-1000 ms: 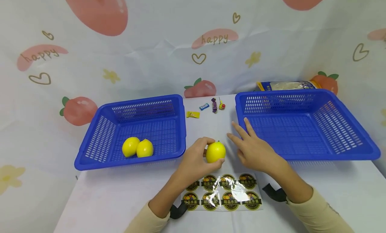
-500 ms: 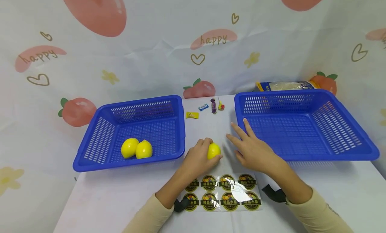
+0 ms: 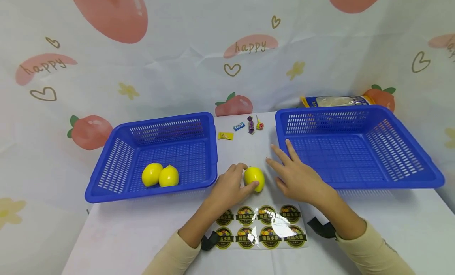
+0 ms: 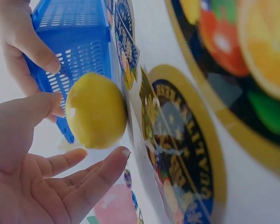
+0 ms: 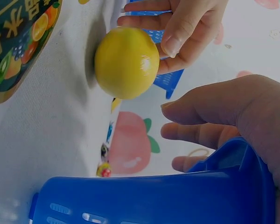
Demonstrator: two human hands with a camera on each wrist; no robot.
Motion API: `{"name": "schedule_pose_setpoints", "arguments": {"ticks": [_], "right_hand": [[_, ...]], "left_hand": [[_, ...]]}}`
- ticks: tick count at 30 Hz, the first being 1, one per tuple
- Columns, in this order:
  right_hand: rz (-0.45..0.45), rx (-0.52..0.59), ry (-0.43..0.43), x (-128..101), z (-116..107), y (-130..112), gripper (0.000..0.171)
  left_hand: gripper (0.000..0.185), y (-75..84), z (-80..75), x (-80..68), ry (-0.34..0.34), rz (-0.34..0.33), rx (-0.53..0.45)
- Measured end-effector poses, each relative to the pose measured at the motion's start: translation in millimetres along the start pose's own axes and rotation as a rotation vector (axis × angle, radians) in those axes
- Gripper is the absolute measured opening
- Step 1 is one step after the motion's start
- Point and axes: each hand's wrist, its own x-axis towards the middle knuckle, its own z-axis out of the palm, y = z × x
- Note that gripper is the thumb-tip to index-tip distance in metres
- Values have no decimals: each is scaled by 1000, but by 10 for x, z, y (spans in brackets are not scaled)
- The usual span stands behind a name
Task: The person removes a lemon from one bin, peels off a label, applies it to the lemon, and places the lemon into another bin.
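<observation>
A yellow lemon [image 3: 254, 178] lies on the white table just above a sheet of round fruit stickers [image 3: 261, 226]. My left hand [image 3: 246, 175] is cupped loosely beside it, with its thumb and fingertips at the lemon's left side. In the left wrist view a gap shows between the palm and the lemon [image 4: 95, 109]. My right hand [image 3: 284, 169] rests flat on the table to the lemon's right, fingers spread, holding nothing. The right wrist view shows the lemon [image 5: 126, 63] with the left hand's fingers [image 5: 177, 28] behind it.
A blue basket [image 3: 149, 193] on the left holds two lemons [image 3: 152, 174] [image 3: 168, 176]. A second blue basket [image 3: 355, 185] stands at the right, with a bag [image 3: 334, 101] behind it. Small wrapped candies [image 3: 251, 125] lie at the table's back.
The left hand has brought the lemon down onto the table and loosened its fingers from around it. The right hand has stayed flat in place.
</observation>
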Motion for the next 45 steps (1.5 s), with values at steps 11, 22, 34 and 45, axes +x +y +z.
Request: {"name": "schedule_pose_setpoints", "arguments": {"ticks": [11,22,34,45], "right_hand": [[9,4,-10,18,-11,2,48],[1,-9,-12,16,6,-25,49],[-12,-23,-1,10,-16,1,48],[-18,-17,-4,12,-12,-7,49]], "left_hand": [[58,18,-5,8,1,14,13],[58,7,-6,-41,-24,14,20],[66,-27,8,-52,-22,73,-4],[81,-29,-49,-291,-77,-5,-72]]}}
